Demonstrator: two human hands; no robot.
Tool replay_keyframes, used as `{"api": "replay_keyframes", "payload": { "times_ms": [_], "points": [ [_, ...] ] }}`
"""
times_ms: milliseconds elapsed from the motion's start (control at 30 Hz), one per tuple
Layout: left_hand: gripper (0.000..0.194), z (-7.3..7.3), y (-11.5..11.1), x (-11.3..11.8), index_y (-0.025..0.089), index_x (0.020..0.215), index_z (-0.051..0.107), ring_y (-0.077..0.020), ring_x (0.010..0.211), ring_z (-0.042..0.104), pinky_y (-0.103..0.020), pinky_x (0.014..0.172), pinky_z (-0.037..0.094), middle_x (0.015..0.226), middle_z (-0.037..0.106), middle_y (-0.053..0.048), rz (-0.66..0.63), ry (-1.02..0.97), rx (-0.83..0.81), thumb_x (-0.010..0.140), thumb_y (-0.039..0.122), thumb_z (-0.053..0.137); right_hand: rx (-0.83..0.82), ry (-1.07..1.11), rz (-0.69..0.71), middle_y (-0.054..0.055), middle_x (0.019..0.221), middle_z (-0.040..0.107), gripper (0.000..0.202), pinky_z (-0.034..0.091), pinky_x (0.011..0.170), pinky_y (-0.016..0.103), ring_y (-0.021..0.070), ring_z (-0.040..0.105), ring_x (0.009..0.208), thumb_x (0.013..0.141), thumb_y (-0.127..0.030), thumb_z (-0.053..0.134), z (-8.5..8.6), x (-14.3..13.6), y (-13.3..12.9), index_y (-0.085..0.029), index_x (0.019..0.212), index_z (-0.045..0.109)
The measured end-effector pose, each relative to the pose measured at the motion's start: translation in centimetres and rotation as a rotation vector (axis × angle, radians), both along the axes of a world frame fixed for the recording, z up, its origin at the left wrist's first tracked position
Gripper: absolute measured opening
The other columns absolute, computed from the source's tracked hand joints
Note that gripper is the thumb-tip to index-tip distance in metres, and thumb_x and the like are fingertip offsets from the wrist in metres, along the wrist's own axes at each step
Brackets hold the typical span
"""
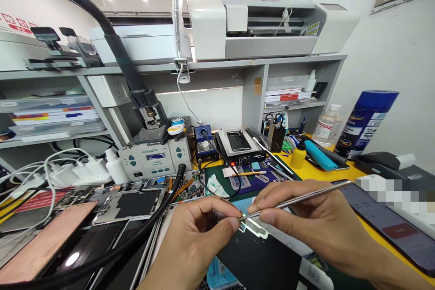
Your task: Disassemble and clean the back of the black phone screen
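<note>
Between the thumb and fingers of my right hand [306, 222] is a thin metal tool [302, 197], tilted with its tip down to the left. My left hand [204, 231] pinches at that tip; whatever small thing its fingertips hold is too hidden to name. Just under the fingertips a light, bright-edged flat piece [256, 228] shows over a black flat panel [261, 260]. A blue item [220, 276] lies below my left hand, partly covered.
A black hose [149, 217] crosses the left side over flat device parts. Behind stand a soldering station [156, 158] and a heating plate [243, 158]. A phone [390, 226] lies right, near a yellow bottle [298, 156] and a blue spray can [367, 122].
</note>
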State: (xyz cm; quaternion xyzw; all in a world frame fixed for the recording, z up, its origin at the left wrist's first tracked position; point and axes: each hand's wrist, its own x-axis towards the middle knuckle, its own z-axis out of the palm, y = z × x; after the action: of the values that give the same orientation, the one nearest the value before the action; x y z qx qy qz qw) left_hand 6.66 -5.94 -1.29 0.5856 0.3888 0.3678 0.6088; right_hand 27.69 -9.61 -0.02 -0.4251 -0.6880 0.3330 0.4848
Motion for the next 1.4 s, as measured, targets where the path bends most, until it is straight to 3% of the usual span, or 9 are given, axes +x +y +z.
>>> {"api": "replay_keyframes", "payload": {
  "times_ms": [333,633,900,1267,1400],
  "points": [
    [0.020,-0.04,-0.13,0.19,0.018,0.076,0.073,-0.0163,0.069,0.051,-0.027,0.063,0.035,0.072,0.065,-0.003,0.024,0.088,0.100,0.080,0.037,0.069,-0.144,0.117,-0.034,-0.003,0.079,0.075,0.007,0.053,0.066,0.020,0.0135,0.068,0.074,0.085,-0.034,0.077,-0.17,-0.26,0.39,-0.028,0.083,0.077],
    [0.020,0.07,-0.15,0.06,0.019,0.078,0.073,-0.0176,0.072,0.056,-0.027,0.062,0.036,0.076,0.070,-0.004,0.031,0.074,0.094,0.079,0.039,0.072,0.005,0.007,-0.042,0.001,0.090,0.079,0.006,0.057,0.076,0.033,0.0231,0.071,0.088,0.086,-0.029,0.075,-0.18,0.03,0.08,-0.033,0.090,0.078],
    [0.021,0.11,-0.07,0.05,0.018,0.077,0.074,-0.0160,0.071,0.056,-0.027,0.062,0.034,0.077,0.072,-0.004,-0.003,0.029,0.027,0.077,0.039,0.074,0.026,-0.005,-0.008,0.000,0.087,0.079,0.005,0.056,0.074,0.028,0.0198,0.072,0.085,0.087,-0.028,0.073,-0.14,-0.17,0.02,-0.028,0.089,0.078],
    [0.021,0.26,-0.36,0.25,0.018,0.075,0.072,-0.0167,0.071,0.054,-0.027,0.062,0.033,0.076,0.068,-0.003,0.020,0.059,0.050,0.078,0.039,0.072,-0.191,0.126,-0.012,-0.001,0.076,0.073,0.013,0.052,0.065,0.021,0.0143,0.067,0.072,0.085,-0.037,0.076,0.00,-0.04,0.40,-0.024,0.083,0.076],
    [0.022,0.30,-0.28,0.27,0.018,0.075,0.072,-0.0181,0.072,0.055,-0.027,0.062,0.035,0.075,0.068,-0.004,0.040,0.086,0.074,0.078,0.041,0.071,-0.194,0.128,-0.021,-0.001,0.080,0.074,0.011,0.053,0.066,0.022,0.0147,0.068,0.073,0.085,-0.036,0.076,-0.15,0.19,0.52,-0.025,0.084,0.076]
  ]
}}
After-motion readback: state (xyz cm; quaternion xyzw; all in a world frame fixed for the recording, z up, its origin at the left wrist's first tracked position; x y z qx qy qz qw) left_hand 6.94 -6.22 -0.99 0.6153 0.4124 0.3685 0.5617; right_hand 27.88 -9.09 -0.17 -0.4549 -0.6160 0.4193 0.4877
